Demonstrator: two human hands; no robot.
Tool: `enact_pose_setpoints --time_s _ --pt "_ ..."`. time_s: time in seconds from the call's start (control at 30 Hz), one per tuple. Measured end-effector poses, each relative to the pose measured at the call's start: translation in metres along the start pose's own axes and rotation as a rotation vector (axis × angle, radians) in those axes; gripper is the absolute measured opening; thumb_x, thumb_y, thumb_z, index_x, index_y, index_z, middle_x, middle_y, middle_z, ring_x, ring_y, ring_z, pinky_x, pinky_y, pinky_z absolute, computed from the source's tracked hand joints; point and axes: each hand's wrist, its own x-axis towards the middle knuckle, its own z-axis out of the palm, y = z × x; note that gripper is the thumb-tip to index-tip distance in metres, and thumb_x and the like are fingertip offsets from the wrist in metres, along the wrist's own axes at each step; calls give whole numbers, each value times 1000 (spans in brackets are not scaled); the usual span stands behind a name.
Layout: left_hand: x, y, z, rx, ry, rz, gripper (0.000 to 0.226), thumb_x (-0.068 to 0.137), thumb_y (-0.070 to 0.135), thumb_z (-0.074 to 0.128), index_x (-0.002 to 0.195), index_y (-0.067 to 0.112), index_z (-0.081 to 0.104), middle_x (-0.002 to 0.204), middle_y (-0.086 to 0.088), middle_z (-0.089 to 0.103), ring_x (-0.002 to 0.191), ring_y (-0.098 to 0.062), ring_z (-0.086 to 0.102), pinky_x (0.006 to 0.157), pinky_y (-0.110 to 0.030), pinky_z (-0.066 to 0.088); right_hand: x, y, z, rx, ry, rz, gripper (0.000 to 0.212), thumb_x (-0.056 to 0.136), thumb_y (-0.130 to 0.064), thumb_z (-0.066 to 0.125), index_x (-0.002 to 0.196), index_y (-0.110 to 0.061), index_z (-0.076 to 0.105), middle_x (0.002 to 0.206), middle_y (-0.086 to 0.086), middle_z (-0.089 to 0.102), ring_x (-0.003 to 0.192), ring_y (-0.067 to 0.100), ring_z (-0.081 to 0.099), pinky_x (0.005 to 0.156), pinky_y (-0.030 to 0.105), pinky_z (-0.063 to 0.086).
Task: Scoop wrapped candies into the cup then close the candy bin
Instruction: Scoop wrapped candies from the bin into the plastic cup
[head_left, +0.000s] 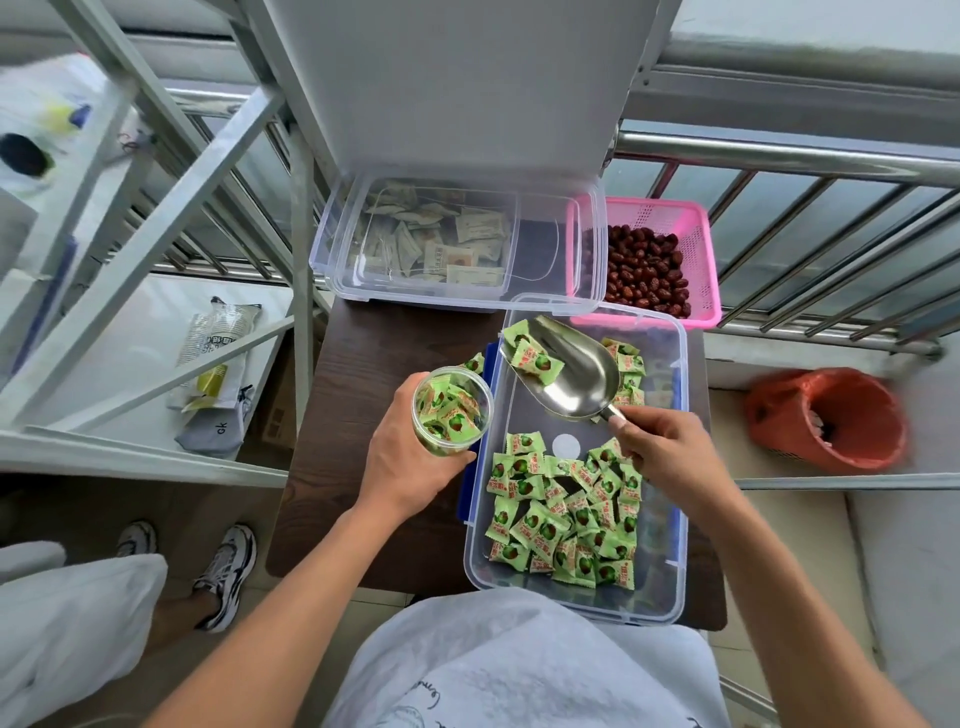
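My left hand (410, 457) grips a clear plastic cup (451, 410) holding several green wrapped candies, just left of the candy bin. The clear candy bin (678, 467) stands open on the dark table, with many green wrapped candies (561, 514) heaped at its near end and a few at the far right. My right hand (670, 452) holds the handle of a metal scoop (571, 371), which hangs over the bin's far end with two candies near its tip. One candy (474, 362) lies beside the bin's left rim.
A second clear bin (441, 244) of pale wrapped sweets sits behind, its white lid (457, 88) raised. A pink basket (675, 249) of red dates stands at back right. An orange waste bin (831, 415) is on the floor right. Metal shelving (156, 260) and another person's shoes (228, 566) are left.
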Motion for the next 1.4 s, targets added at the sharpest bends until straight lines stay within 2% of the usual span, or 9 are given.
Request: enact_pose_setpoints --time_s 0.17,0.27,0.37,0.5,0.7,1.0,1.13,1.27,1.4 --pt "0 1 0 -17 -9 -2 102 62 23 98 141 42 38 118 37 52 111 12 51 87 3 34 -32 -60 -19 -302 -178 -91 13 95 -29 68 95 -32 80 61 2 55 59 15 40 60 31 32" --pt "-1 2 1 -29 -8 -1 100 63 24 97 144 38 41 119 35 56 110 11 56 89 -1 38 -43 -98 -12 -586 -256 -166 18 93 -36 67 91 -22 80 68 14 67 55 11 46 56 30 37" --pt "-1 3 2 -26 3 17 98 64 25 97 143 38 41 119 36 56 111 12 57 90 -5 41 -48 -130 8 -806 -210 -249 17 93 -35 67 92 -26 81 58 3 65 40 6 40 44 24 32" --pt "-2 2 2 -18 31 28 102 61 19 98 145 31 42 120 34 56 113 8 57 93 -4 41 -56 -158 28 -958 -108 -353 16 87 -33 68 91 -24 81 63 3 68 51 15 53 51 33 46" --pt "-2 0 0 -4 42 54 104 59 16 98 145 27 41 124 24 58 116 2 58 97 -12 45 -64 -171 21 -971 -37 -352 13 83 -31 73 92 -33 81 58 -5 65 47 14 55 48 27 40" --pt "-3 -2 0 -21 48 11 103 60 20 99 145 28 41 124 23 56 116 2 56 94 -1 38 -78 -169 0 -872 33 -337 13 86 -32 75 97 -30 81 69 -4 73 58 9 61 55 23 47" --pt "-4 4 1 -13 49 21 99 63 20 97 143 34 41 120 29 59 113 0 61 94 -12 45 -76 -160 16 -904 -14 -315 13 87 -32 69 88 -30 81 63 -3 70 54 13 59 51 26 46" --pt "-5 7 4 26 48 63 93 68 25 95 145 26 43 128 13 63 115 -9 63 96 -30 53 -68 -149 35 -1053 -25 -326 16 81 -28 60 73 -18 71 64 4 64 63 28 59 59 39 55" --pt "-8 3 1 8 43 25 98 64 23 97 145 29 42 125 19 62 113 -4 63 95 -26 53 -67 -152 25 -985 -85 -319 18 88 -29 62 86 -24 79 67 0 71 59 18 61 57 34 53"
